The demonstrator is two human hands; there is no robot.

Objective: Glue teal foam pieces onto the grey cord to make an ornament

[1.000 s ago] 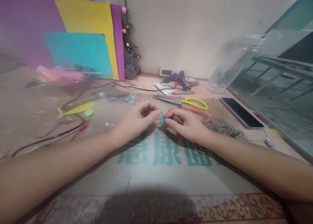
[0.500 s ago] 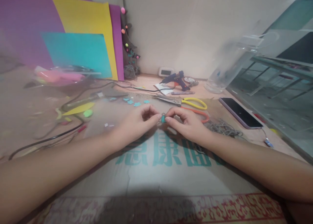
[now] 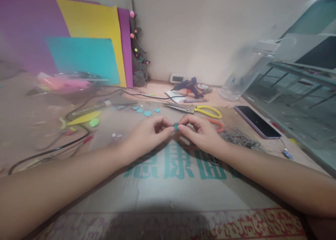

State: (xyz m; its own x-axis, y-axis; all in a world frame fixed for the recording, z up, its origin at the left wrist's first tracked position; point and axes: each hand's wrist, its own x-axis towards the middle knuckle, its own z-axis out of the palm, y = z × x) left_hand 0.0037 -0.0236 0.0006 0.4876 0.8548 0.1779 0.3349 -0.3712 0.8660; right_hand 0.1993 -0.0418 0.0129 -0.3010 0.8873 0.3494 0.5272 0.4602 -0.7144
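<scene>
My left hand (image 3: 148,133) and my right hand (image 3: 201,131) meet fingertip to fingertip over a sheet of cardboard with teal print (image 3: 168,170). Between them they pinch a small teal foam piece (image 3: 175,127), thumb and forefinger of each hand closed on it. A thin grey wire seems to run with the piece, but it is too small to be sure. Several small teal flower cut-outs (image 3: 147,112) lie just beyond my left hand.
Yellow-handled scissors (image 3: 199,110) and an orange-handled pair (image 3: 217,125) lie behind my right hand, beside a tangle of grey wire (image 3: 240,138) and a phone (image 3: 257,121). A blue glue gun (image 3: 189,86) lies at the back. Coloured sheets (image 3: 86,54) lean on the wall; black cables (image 3: 78,128) run left.
Both hands have stayed pinched on the teal piece and shifted slightly away from me. The view has moved a little, and the flower cut-outs behind the left hand have come into sight.
</scene>
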